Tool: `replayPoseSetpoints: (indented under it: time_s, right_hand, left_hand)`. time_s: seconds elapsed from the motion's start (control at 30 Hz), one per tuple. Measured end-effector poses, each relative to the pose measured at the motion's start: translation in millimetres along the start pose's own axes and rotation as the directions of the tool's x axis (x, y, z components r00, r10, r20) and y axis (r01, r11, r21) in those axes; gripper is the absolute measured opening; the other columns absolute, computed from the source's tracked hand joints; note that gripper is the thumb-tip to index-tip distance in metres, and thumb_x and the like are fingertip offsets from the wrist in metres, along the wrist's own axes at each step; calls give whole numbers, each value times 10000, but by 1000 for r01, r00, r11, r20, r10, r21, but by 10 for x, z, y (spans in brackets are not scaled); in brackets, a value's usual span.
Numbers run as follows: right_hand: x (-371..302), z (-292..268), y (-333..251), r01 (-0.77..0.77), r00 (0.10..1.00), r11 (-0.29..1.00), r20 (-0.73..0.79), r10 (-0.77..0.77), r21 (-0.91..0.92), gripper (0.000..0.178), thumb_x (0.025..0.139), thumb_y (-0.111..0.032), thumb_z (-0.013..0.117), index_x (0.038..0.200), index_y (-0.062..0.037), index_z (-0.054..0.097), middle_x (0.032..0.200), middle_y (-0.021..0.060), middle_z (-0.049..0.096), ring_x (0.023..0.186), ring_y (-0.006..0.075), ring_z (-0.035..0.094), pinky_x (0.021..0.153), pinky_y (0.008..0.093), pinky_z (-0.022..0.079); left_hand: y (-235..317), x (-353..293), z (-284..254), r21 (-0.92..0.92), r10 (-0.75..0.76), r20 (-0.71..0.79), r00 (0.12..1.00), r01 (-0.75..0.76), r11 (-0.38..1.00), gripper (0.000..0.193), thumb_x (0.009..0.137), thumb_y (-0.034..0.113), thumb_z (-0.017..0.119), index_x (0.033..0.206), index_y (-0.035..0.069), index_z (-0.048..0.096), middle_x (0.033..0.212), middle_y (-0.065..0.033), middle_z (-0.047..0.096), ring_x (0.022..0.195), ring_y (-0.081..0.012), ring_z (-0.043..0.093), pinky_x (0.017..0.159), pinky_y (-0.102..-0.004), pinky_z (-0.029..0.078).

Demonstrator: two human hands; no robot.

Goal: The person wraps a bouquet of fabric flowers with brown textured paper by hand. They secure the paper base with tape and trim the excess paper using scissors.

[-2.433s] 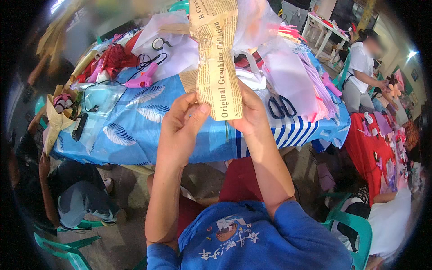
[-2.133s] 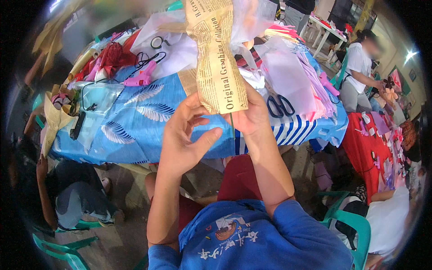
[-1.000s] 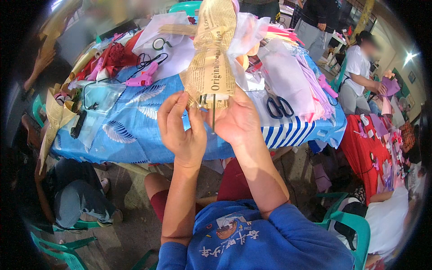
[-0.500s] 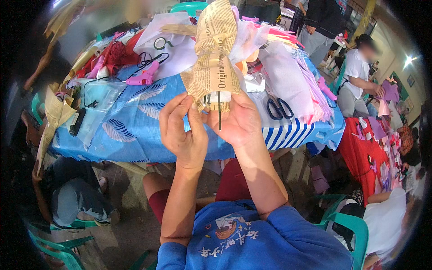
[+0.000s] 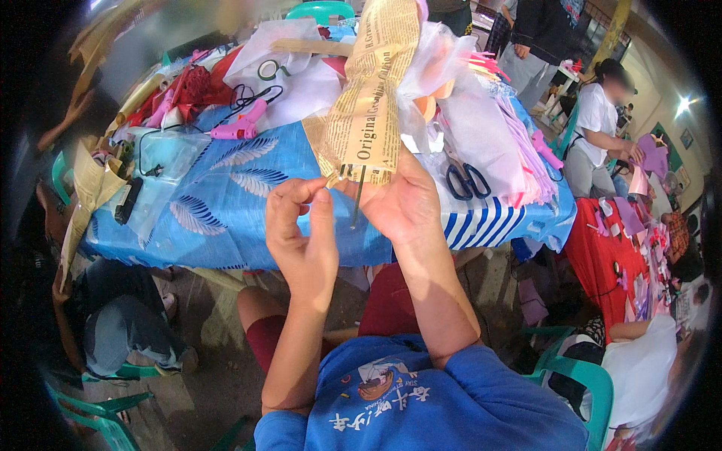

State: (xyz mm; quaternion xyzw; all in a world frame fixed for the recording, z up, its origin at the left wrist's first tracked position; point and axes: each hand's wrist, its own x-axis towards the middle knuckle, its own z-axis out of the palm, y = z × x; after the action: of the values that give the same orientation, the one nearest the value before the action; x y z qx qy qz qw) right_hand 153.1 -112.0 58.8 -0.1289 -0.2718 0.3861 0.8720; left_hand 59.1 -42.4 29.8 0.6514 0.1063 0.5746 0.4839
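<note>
A bundle wrapped in brown newspaper-print paper point(image 5: 370, 105) stands nearly upright above the table's near edge, with a thin dark stem point(image 5: 359, 201) poking out below it. My left hand point(image 5: 302, 229) pinches the lower left corner of that paper between thumb and fingertips. From behind and below, my right hand point(image 5: 408, 201) cups the bundle's base, palm turned up; its fingertips are hidden by the paper. What the paper encloses cannot be seen.
On the blue tablecloth point(image 5: 259, 161) lie a pink glue gun point(image 5: 239, 125), dark-handled scissors point(image 5: 468, 182), a tape roll point(image 5: 268, 71), a black box-like object point(image 5: 128, 201) and translucent white sheets point(image 5: 481, 113). A person point(image 5: 602, 124) works at the right beside a red-covered table point(image 5: 598, 244).
The bundle has tilted slightly, its top shifting right and its printed face turning more toward me. My left hand has moved a little lower, still pinching the corner.
</note>
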Motion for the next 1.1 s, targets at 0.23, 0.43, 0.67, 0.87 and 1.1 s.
replayPoseSetpoints:
  time_s: [0.23, 0.43, 0.67, 0.87, 1.1]
  right_hand:
    - [-16, 7, 57, 165, 986, 948, 9, -169, -272, 460, 867, -204, 498, 1272, -29, 368, 1180, 81, 503, 1089, 199, 484, 894, 378, 394]
    - [-59, 41, 54, 175, 982, 918, -2, -188, -355, 480, 876, -183, 493, 1294, -14, 329, 1192, 82, 494, 1087, 181, 484, 906, 364, 392]
    - [-75, -121, -11, 149, 989, 962, 23, -148, -229, 474, 874, -190, 484, 1287, -15, 331, 1189, 93, 493, 1086, 200, 489, 903, 371, 396]
    - [-76, -251, -34, 80, 995, 995, 58, -76, -68, 456, 881, -178, 471, 1280, -8, 331, 1185, 95, 490, 1077, 197, 497, 895, 362, 409]
    - [-87, -240, 20, 117, 992, 975, 72, -106, -189, 482, 878, -178, 479, 1296, -9, 309, 1196, 89, 482, 1093, 183, 480, 911, 352, 386]
  left_hand:
    - [167, 99, 6, -309, -360, 184, 915, 401, 862, 143, 815, 89, 591, 921, -6, 603, 821, -24, 602, 707, -55, 494, 645, -189, 383]
    - [138, 134, -27, -379, -406, 260, 876, 479, 792, 124, 795, 10, 597, 913, -24, 600, 854, -44, 625, 748, -68, 543, 682, -199, 417]
    - [45, 152, -62, -605, -406, 385, 829, 559, 566, 94, 802, 74, 605, 877, 17, 609, 785, -10, 595, 696, -67, 514, 643, -206, 391]
    - [93, 152, -66, -492, -503, 363, 784, 620, 611, 120, 814, 119, 606, 873, 15, 602, 779, -4, 585, 694, -61, 500, 624, -200, 383]
    - [148, 90, 48, -314, -424, 288, 859, 503, 805, 84, 772, 54, 631, 832, 6, 600, 777, -9, 599, 647, -64, 501, 615, -208, 403]
